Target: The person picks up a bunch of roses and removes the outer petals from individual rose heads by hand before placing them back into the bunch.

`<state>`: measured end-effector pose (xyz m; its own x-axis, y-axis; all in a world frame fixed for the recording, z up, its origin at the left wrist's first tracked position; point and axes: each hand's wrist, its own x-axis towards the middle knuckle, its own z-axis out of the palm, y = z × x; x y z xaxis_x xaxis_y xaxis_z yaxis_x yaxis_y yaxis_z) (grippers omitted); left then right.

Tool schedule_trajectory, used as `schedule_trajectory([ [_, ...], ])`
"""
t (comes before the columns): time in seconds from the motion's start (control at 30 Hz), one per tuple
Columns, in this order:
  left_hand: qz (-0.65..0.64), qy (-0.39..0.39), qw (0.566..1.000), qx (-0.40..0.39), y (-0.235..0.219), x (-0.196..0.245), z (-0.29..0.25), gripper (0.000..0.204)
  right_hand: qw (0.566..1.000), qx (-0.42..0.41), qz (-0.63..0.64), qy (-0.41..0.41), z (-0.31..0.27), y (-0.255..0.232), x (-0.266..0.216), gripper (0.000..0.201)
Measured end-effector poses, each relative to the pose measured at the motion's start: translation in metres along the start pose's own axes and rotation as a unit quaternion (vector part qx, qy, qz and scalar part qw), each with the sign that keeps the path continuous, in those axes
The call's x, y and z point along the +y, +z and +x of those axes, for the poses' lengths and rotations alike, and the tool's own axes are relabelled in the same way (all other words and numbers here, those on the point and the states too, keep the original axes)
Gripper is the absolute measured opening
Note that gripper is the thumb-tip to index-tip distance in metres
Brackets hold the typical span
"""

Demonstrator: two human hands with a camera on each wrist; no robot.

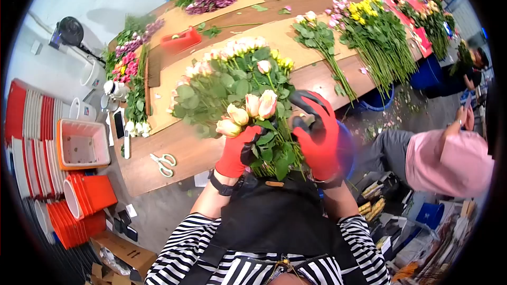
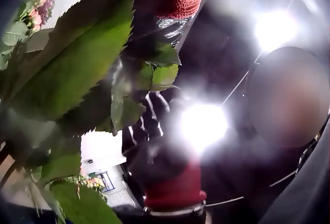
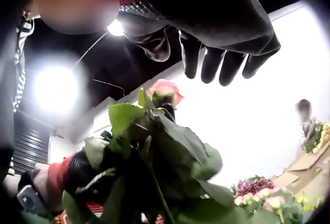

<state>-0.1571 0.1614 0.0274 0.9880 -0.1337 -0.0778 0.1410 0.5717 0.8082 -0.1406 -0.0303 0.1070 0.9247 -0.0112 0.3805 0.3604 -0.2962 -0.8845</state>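
Stretching across a bright workroom, a brown desk (image 1: 140, 171) is carrying cardboard sheets (image 1: 274, 34) and heaps of cut flowers, with yellow blooms (image 1: 364, 9) lying toward the far right. Pale green scissors (image 1: 161, 162) are resting near the desk's front edge, to my left. On my far right, a person in a pink top (image 1: 449, 161) is standing apart from me.

Just in front of my apron, I am holding a leafy bunch of pale pink roses (image 1: 268, 103). My left hand (image 1: 235, 150), in a red and black glove, is gripping it beneath the lower blooms. Its long axis is slanting: the heads are pointing forward and left, while the leaves and stems are trailing back and right, toward my body. My right hand (image 1: 319, 142), gloved alike, is hovering on the stem side, nearer the stems than the blooms; its fingers are hanging loose and apart, holding nothing. Beyond the bunch, more pink roses (image 1: 243, 50) are spreading; where the two leaf masses are meeting, I cannot tell.
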Motion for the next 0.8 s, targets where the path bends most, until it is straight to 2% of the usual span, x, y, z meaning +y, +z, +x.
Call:
schedule_trajectory([
  [0.03,-0.005,-0.001,1.000,-0.014,0.001,-0.002,0.000,0.026,0.999,-0.013,-0.031,-0.023,0.006,0.002,-0.008,0.047],
  [0.13,-0.024,0.011,0.998,-0.056,0.007,-0.004,-0.002,0.033,0.997,0.029,-0.010,-0.073,0.010,0.019,-0.009,0.043],
  [0.23,-0.030,0.000,0.999,-0.044,0.035,0.013,-0.001,0.039,0.997,0.051,-0.013,-0.060,0.004,0.018,-0.005,0.039],
  [0.33,0.025,-0.009,0.999,-0.024,0.028,0.004,-0.003,0.042,0.987,0.064,0.138,0.046,-0.003,0.019,-0.002,0.032],
  [0.4,0.055,-0.047,0.997,-0.001,0.023,-0.002,-0.005,0.040,0.957,0.068,0.258,0.112,-0.004,0.020,0.000,0.026],
  [0.47,0.017,-0.056,0.998,-0.001,0.026,-0.003,-0.005,0.038,0.919,0.077,0.345,0.176,-0.005,0.023,0.002,0.020],
  [0.53,-0.031,-0.066,0.997,-0.008,0.028,-0.005,-0.005,0.035,0.912,0.082,0.366,0.166,-0.007,0.022,0.004,0.021],
  [0.6,0.039,-0.013,0.998,-0.037,0.025,-0.011,-0.006,0.033,0.922,0.080,0.355,0.135,-0.008,0.019,0.012,0.021],
  [0.67,0.207,0.078,0.973,-0.060,0.017,-0.019,-0.009,0.031,0.976,0.114,0.184,0.015,-0.017,0.011,0.035,0.024],
  [0.7,0.274,0.109,0.954,-0.059,0.016,-0.019,-0.010,0.029,0.986,0.129,0.095,-0.045,-0.017,0.004,0.036,0.026],
  [0.73,0.314,0.110,0.942,-0.042,0.021,-0.015,-0.011,0.028,0.967,0.129,0.192,0.108,-0.018,-0.008,0.032,0.024],
  [0.8,0.393,0.150,0.906,-0.043,0.022,-0.017,-0.014,0.026,0.949,0.194,0.206,0.140,-0.015,-0.009,0.013,0.023],
])
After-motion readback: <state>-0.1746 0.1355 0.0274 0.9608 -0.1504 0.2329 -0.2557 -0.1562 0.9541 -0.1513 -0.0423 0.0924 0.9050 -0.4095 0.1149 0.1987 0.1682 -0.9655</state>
